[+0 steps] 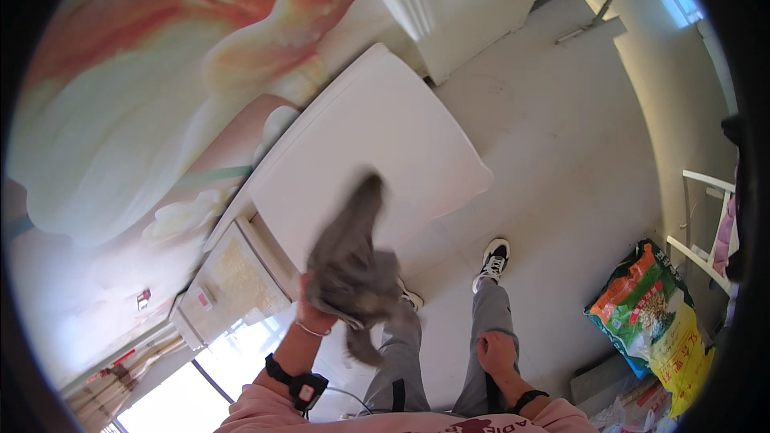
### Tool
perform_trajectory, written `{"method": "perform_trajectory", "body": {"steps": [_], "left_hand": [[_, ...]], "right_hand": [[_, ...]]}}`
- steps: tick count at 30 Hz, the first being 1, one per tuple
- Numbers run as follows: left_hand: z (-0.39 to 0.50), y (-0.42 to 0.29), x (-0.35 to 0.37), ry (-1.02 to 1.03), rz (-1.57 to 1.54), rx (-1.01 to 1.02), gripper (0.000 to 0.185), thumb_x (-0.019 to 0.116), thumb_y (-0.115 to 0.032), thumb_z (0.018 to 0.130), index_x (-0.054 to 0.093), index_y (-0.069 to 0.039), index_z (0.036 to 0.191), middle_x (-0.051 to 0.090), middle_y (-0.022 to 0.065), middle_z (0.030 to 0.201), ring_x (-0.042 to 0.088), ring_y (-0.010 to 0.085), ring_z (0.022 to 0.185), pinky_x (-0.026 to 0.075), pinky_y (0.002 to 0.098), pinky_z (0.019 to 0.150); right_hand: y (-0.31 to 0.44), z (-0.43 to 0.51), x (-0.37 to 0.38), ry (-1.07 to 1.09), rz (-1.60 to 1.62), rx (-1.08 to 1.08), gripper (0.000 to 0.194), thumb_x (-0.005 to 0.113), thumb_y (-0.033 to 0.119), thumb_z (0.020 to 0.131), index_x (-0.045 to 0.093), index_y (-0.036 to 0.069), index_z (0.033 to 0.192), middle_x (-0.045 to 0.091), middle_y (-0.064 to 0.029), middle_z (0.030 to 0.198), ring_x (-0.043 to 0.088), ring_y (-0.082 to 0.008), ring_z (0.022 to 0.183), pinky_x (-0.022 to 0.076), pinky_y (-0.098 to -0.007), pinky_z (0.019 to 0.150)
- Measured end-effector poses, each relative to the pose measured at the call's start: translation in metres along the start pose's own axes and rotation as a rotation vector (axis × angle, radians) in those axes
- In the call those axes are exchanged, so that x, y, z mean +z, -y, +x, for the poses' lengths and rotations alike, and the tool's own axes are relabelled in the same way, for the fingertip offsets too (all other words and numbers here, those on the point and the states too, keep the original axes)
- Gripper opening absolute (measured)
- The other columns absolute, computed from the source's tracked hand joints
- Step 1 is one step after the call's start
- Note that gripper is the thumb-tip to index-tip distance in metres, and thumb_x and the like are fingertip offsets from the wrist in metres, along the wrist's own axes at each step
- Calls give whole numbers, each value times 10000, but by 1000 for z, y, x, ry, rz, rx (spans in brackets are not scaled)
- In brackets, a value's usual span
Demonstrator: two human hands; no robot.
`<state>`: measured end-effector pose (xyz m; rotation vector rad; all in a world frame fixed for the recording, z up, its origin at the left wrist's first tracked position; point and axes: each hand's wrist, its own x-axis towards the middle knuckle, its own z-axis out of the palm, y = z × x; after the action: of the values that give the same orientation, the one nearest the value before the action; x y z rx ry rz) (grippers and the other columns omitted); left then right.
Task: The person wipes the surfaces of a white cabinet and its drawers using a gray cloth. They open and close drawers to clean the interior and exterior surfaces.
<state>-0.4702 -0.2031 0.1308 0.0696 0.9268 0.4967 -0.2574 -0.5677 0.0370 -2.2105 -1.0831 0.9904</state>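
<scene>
My left hand (314,308) grips a grey-brown cloth (349,258) that hangs bunched and is blurred by motion. The cloth covers most of the fingers. Its far end reaches over the smooth white top (385,126) of a piece of furniture or an appliance; whether it touches there I cannot tell. My right hand (498,352) hangs in front of my right leg, its fingers curled with nothing visible in them. A black strap with a small box (308,390) is on my left wrist.
A wall with a large flower mural (150,102) runs along the left. Beyond the white top rises a white panel (475,6). Colourful printed bags (652,319) stand at the right, near a white chair (701,252). Pale floor tiles (553,150) lie between.
</scene>
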Motion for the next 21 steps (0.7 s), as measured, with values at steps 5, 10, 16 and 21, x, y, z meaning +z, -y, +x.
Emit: {"method": "perform_trajectory", "body": {"steps": [5,10,16,21], "left_hand": [[13,-7,-17,-121,115,315,542,594,-334,898,480,-105,1376,523,96,1370,480,288,1265,340,465,1100],[71,-11,-35,-914,1520,826,929,729,-429,807,229,-61,1498,146,245,1549,181,396,1427,220,457,1138],[204,27,78,-813,2054,638,1002,606,-733,724,255,-222,1511,104,244,1563,84,478,1422,113,706,1070],[246,8,102,-99,2346,1107,756,577,-582,801,403,-228,1445,216,110,1556,182,368,1426,172,667,1092]], "right_hand": [[1,-2,8,41,-49,-15,79,643,76,751,632,71,829,628,-123,741,597,-349,699,468,-465,614],[-1,-2,9,56,-33,13,68,644,88,758,627,77,822,632,-118,744,598,-344,705,458,-462,619],[4,-2,14,90,-129,-23,66,643,103,763,629,84,825,637,-111,754,601,-338,713,455,-459,616],[4,1,17,110,-124,2,69,643,105,763,629,87,828,635,-114,765,602,-346,705,455,-472,613]]}}
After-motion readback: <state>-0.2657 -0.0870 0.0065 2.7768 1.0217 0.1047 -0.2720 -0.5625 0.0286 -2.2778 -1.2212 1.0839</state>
